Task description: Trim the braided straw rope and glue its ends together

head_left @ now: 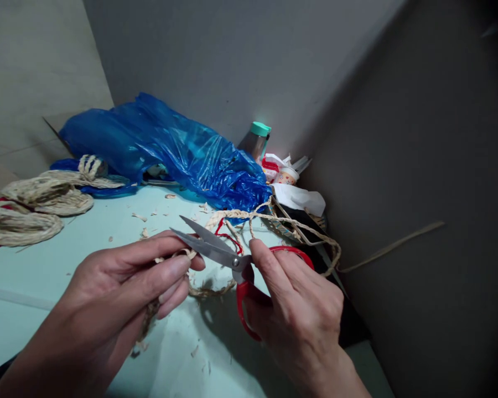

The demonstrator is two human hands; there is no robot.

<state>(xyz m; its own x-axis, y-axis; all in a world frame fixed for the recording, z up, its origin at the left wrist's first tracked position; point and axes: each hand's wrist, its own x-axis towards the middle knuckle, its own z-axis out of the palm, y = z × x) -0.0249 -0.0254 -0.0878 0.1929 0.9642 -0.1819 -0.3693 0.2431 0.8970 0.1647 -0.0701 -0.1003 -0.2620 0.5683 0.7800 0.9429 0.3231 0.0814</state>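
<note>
My left hand [136, 276] pinches a strip of braided straw cord [274, 220] between thumb and fingers, just above the pale blue table [45, 265]. My right hand [299, 309] grips red-handled scissors [219, 250], fingers through the loops. The blades are parted and point left, their tips right beside my left fingertips and the cord's end. The braid runs from my left hand, loops under the scissors and trails off to the right.
A crumpled blue plastic bag [170, 149] lies at the back. Coils of straw braid [37, 204] are piled at the left. A bottle with a green cap [256, 139], a cup and white paper [299, 196] crowd the corner by grey walls. Straw scraps litter the table.
</note>
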